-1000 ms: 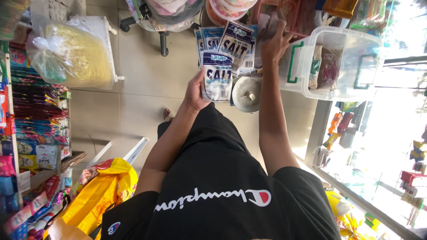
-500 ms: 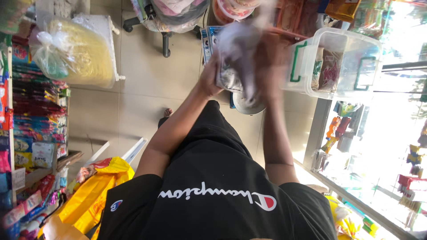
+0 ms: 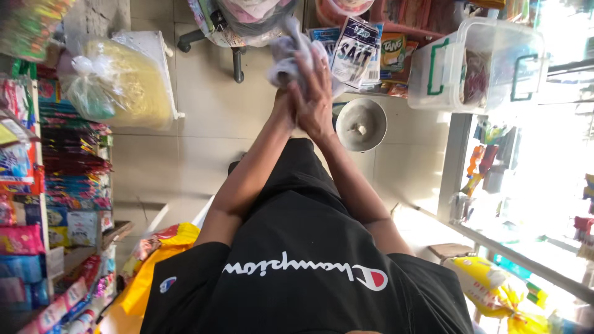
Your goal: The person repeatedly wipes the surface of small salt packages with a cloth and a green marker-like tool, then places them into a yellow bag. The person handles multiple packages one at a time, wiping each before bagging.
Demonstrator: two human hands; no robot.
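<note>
Head camera looks down the person's black shirt to both arms stretched forward, hands pressed together over a stack of white and blue plastic sachet packets (image 3: 354, 52). Right hand (image 3: 317, 93) lies flat with fingers spread across a crumpled grey-white cloth or thin bag (image 3: 288, 52), which covers the near end of the packets; left hand (image 3: 283, 105) is mostly hidden behind it, seemingly clamping the same bundle from the other side, though its fingers cannot be made out

The packets fan out beyond the fingertips, held up in the air in front of a shelf edge and just beside a clear plastic storage box with green latches (image 3: 476, 62). They look light, soft and slick, filled with loose grains, so they would probably slide against one another; a grip across the middle of the whole stack, pinched flat from both faces, seems safest. Their fronts are glossy, white at the centre with blue borders, the corners slightly curled

Below the hands a round grey metal bowl (image 3: 361, 124) sits on the tiled floor (image 3: 204, 124)
</note>
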